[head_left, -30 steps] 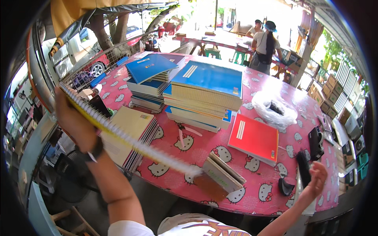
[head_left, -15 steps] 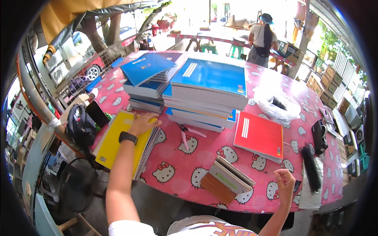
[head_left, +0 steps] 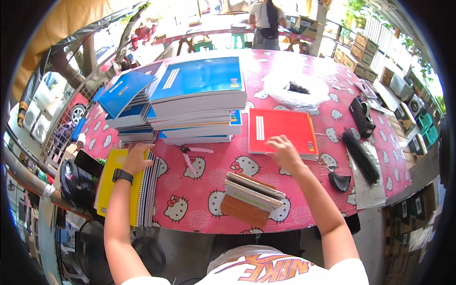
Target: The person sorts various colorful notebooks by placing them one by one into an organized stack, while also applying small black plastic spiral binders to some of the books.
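My left hand (head_left: 137, 158), with a dark watch on its wrist, rests on a stack of yellow spiral notebooks (head_left: 112, 183) at the left table edge. Its fingers are spread over the coil side. My right hand (head_left: 285, 153) hovers at or touches the near edge of a red notebook (head_left: 280, 127); its fingers are apart and slightly bent, and contact is hard to judge. Behind my left hand are tall piles of blue notebooks (head_left: 202, 78). Pink-handled pliers (head_left: 191, 160) lie between the yellow stack and a wooden block with grey boards (head_left: 249, 202).
A clear plastic bag with black coils (head_left: 297, 90) lies beyond the red notebook. Black spiral coils (head_left: 360, 157) rest on a plastic sheet at right, near a black device (head_left: 362, 118). A person (head_left: 267, 23) stands at a far table. Cardboard boxes (head_left: 365, 50) are stacked at right.
My right hand has moved from the near table edge forward to the red notebook. The left hand stays on the yellow stack. The whole view has swung to the right.
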Demonstrator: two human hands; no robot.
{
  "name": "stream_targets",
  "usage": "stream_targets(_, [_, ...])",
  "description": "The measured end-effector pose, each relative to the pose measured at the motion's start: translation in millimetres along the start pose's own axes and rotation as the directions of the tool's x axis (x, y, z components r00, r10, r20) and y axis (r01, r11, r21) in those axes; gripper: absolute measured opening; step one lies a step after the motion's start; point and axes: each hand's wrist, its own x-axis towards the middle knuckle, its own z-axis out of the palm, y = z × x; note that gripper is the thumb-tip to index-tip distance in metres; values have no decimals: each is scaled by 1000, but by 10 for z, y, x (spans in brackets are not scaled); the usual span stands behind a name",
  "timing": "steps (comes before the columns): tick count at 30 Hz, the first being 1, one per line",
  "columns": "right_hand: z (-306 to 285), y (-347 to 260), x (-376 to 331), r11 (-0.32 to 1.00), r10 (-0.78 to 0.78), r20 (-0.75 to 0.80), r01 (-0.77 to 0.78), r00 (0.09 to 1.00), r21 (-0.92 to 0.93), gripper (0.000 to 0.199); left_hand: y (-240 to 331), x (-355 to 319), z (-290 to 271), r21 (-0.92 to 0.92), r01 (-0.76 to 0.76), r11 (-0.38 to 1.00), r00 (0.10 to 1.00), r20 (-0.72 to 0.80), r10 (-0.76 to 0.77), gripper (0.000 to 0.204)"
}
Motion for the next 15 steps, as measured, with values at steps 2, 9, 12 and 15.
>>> stream_targets(2, [150,-133,156,993,-13,132,29,991,-118,46,372,17,-1,112,-33,993,994,-104,45,61])
stream_targets(9, [217,-154,307,981,-58,232,99,971,-167,40,2168,-185,199,-589,-246,770,965,-73,252,75])
stream_targets(12, [154,-163,464,996,-56,321,77,945,-55,34,2281,-174,716,-808,-264,527,952,-130,278,77])
stream_targets(15, [69,-209,539,999,-38,379,44,925,-8,33,2309,-184,1069,-967,-30,252,973,30,230,76])
